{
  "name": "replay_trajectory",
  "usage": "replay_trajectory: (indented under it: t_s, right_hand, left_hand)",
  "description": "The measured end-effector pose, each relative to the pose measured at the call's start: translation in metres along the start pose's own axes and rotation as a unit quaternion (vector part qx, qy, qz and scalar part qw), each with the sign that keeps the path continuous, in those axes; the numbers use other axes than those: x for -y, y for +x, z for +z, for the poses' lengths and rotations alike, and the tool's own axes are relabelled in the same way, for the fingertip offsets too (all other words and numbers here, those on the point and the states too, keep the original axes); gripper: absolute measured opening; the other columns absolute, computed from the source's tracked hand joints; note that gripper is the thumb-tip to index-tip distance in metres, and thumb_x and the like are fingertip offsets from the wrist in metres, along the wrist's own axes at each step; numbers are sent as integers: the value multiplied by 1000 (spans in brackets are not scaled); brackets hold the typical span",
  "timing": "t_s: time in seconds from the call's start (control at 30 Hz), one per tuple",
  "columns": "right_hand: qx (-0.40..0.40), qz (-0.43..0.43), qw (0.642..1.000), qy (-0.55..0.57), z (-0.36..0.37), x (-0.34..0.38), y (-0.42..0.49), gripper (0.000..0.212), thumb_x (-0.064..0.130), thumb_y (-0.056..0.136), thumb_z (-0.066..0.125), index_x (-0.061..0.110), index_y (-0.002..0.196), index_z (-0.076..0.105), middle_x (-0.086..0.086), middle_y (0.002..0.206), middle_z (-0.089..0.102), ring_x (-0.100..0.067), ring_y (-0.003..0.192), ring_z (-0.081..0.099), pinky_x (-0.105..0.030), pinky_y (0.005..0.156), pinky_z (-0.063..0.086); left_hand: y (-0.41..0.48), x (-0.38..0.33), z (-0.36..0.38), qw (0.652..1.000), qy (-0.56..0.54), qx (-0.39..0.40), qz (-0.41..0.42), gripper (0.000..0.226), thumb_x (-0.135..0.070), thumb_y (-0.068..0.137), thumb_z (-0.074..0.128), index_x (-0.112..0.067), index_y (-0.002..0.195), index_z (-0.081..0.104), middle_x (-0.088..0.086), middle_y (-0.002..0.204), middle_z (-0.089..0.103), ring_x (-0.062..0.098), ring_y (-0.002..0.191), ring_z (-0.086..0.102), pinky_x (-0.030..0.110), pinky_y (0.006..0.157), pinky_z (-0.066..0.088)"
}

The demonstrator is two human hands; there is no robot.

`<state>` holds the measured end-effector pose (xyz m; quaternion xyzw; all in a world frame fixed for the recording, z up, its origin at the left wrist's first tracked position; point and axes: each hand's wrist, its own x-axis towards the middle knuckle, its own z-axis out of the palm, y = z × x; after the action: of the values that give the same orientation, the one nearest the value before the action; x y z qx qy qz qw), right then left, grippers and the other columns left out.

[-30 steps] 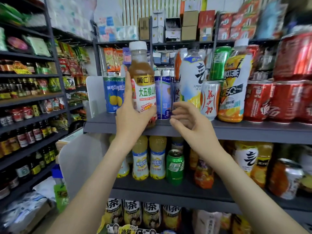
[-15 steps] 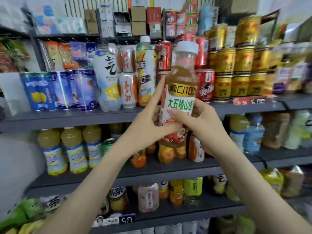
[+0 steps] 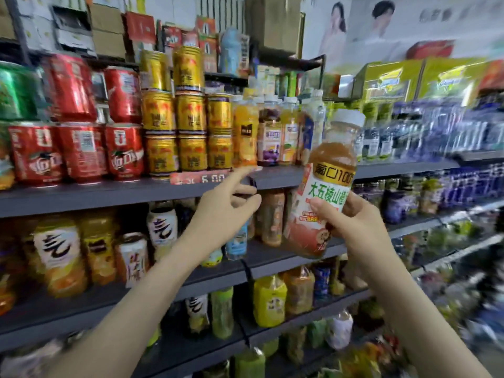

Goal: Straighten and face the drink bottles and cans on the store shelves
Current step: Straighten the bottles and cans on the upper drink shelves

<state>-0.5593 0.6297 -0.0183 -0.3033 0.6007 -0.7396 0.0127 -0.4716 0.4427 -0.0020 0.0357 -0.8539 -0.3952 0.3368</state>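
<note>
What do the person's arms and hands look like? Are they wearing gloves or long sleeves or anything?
No gloves and no sleeves in view. Both forearms are bare right down to the bottom edge of the picture. The left grip and the right grip are plain bare hands. I can see no ring, watch or bracelet.

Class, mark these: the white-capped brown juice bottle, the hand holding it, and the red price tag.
White-capped brown juice bottle (image 3: 324, 192): head view, label.
Right hand (image 3: 354, 227): head view, back.
Red price tag (image 3: 199, 178): head view, middle.
</note>
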Motion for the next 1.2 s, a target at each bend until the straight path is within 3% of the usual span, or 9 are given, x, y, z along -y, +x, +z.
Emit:
replay_trajectory:
  t_s: [0.1,0.2,0.3,0.5,0.63,0.77,0.9,1.07,1.2]
  right_hand:
    - [-24,-25,999,7,-37,-12,29,37,29,66,72,14,100,67,1,94,75,-18,88,71,-25,67,57]
    - [-33,-47,998,11,-61,-25,63,33,26,69,72,14,99,67,-1,93,75,-21,89,71,-34,73,59]
    - [-18,-65,998,20,-80,-38,99,35,28,67,72,15,100,67,-2,97,74,-23,93,70,-40,80,56]
    - [42,-108,993,16,-99,-48,166,26,17,75,70,17,100,65,7,92,74,-9,86,70,-18,66,55]
    - [75,-125,988,50,-97,-54,196,33,19,71,70,14,103,63,9,93,74,-6,87,70,-14,66,52]
    - [108,-139,982,70,-93,-58,215,40,25,70,71,12,106,61,10,97,73,-6,91,68,-16,70,53]
    - [129,-142,976,105,-83,-66,230,44,24,70,73,16,112,60,8,104,72,-8,99,66,-23,82,55]
    - [156,-142,968,133,-62,-73,252,40,8,79,74,11,116,60,6,106,71,-7,100,66,-23,83,54]
    - [184,-129,969,101,-33,-78,271,44,19,77,78,19,117,60,9,107,71,-5,100,66,-29,87,54]
  left_hand:
    - [36,-1,38,1000,25,-15,8,47,-30,93,57,-40,135,40,-12,114,62,-4,89,59,14,76,47]
    - [71,8,66,996,69,-56,17,49,-29,92,58,-36,138,40,-10,119,60,-8,84,58,18,79,47]
    - [109,23,87,982,130,-132,22,53,-33,91,58,-34,140,38,-6,125,56,4,97,58,27,87,48]
    - [196,42,91,944,183,-265,-72,74,-26,87,63,-9,146,23,11,138,42,27,125,43,35,100,37]
    - [245,50,90,930,205,-251,-173,76,-35,85,65,0,139,24,19,133,47,34,121,48,41,97,42]
    - [269,53,94,912,167,-285,-244,69,-37,85,67,-3,131,29,17,129,51,33,116,53,37,86,45]
    - [264,51,99,893,205,-331,-224,60,-40,84,68,-2,122,40,15,120,57,32,108,57,31,72,41]
    - [222,31,101,888,163,-398,-162,51,-34,76,76,-10,116,55,7,115,64,26,106,59,26,80,42]
    - [184,12,85,891,21,-433,-136,38,-30,71,80,-23,105,64,-8,101,68,16,94,64,42,87,53]
